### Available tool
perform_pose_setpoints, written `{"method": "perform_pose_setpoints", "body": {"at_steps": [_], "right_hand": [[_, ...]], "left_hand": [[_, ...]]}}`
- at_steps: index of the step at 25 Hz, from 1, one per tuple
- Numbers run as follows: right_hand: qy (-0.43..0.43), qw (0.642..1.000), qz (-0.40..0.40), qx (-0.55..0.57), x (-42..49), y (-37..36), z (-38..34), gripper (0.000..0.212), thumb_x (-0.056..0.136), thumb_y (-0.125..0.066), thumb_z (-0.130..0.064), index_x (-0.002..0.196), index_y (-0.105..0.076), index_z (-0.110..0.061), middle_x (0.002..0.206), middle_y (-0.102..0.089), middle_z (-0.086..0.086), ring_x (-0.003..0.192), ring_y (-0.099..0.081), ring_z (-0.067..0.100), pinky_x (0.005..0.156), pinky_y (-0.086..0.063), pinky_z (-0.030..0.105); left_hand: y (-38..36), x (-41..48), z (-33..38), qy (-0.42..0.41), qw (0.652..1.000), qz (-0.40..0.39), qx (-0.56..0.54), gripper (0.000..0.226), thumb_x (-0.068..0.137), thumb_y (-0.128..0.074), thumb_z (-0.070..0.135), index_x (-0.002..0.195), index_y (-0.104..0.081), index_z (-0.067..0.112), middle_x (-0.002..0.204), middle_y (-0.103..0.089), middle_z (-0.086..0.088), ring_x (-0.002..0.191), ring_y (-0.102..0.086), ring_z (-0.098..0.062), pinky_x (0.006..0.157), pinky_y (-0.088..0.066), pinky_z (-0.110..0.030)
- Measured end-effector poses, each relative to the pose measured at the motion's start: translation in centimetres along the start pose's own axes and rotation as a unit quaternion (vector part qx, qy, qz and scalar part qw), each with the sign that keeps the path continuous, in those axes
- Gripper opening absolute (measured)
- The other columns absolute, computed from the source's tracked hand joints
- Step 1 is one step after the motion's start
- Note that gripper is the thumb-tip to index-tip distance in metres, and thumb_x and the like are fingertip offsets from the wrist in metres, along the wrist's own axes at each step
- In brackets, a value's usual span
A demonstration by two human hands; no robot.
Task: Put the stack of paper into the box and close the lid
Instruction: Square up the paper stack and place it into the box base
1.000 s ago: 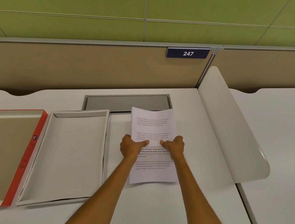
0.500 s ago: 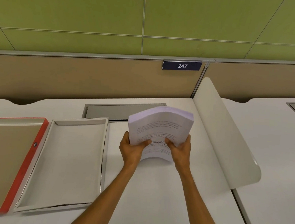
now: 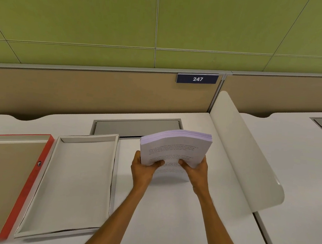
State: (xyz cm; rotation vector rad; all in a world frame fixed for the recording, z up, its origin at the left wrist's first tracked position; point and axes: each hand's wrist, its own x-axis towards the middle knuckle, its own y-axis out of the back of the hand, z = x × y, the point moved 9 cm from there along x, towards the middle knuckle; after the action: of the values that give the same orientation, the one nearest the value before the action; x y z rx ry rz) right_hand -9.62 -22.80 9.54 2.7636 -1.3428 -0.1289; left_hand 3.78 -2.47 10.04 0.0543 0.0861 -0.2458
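Observation:
A thick stack of printed paper (image 3: 175, 148) stands nearly upright on its lower edge on the white desk, slightly bowed. My left hand (image 3: 143, 167) grips its left side and my right hand (image 3: 196, 170) grips its right side, thumbs on the printed face. To the left lies the white open box (image 3: 59, 200), empty, its near wall flattened. Further left lies the red-edged lid (image 3: 30, 184), inside up and partly cut off by the frame.
A grey cable hatch (image 3: 136, 126) is set into the desk behind the box. A curved white divider (image 3: 246, 157) rises on the right, with a second desk beyond it. A tan partition with a "247" plate (image 3: 197, 79) closes the back.
The stack lay flat on the desk under both hands; both hands have since gripped its sides and tipped it up onto its lower edge.

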Motion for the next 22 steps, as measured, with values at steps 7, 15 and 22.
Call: {"method": "perform_pose_setpoints", "body": {"at_steps": [7,15,22], "right_hand": [[-0.007,1.0,-0.002,-0.009,-0.9,0.5,0.3,0.084,0.055,-0.088,-0.047,0.126,-0.046,-0.028,0.116,-0.061,-0.005,0.107,-0.061,0.012,0.089,-0.058,0.036],[-0.014,0.999,0.037,-0.003,-0.1,-0.6,-0.3,0.058,0.073,-0.083,-0.019,0.121,-0.051,-0.022,0.112,-0.065,-0.001,0.106,-0.064,0.022,0.082,-0.06,0.035],[-0.091,0.967,0.044,-0.234,1.1,-0.9,-2.2,0.066,0.067,-0.081,-0.049,0.115,-0.053,-0.012,0.113,-0.067,0.005,0.099,-0.066,0.027,0.083,-0.055,0.038]], "left_hand": [[0.7,0.2,-1.3,0.004,0.998,-0.048,0.027,0.072,0.061,-0.091,0.017,0.116,-0.046,0.031,0.106,-0.06,0.008,0.096,-0.062,-0.014,0.07,-0.056,-0.014],[-0.4,0.5,-1.2,0.023,1.0,-0.017,-0.009,0.053,0.072,-0.083,0.011,0.117,-0.056,0.019,0.105,-0.067,-0.001,0.097,-0.067,-0.022,0.067,-0.06,-0.02],[0.9,2.1,0.2,0.083,0.984,-0.013,0.154,0.049,0.07,-0.084,0.035,0.108,-0.06,0.014,0.109,-0.071,-0.006,0.087,-0.07,-0.023,0.07,-0.061,-0.034]]}}
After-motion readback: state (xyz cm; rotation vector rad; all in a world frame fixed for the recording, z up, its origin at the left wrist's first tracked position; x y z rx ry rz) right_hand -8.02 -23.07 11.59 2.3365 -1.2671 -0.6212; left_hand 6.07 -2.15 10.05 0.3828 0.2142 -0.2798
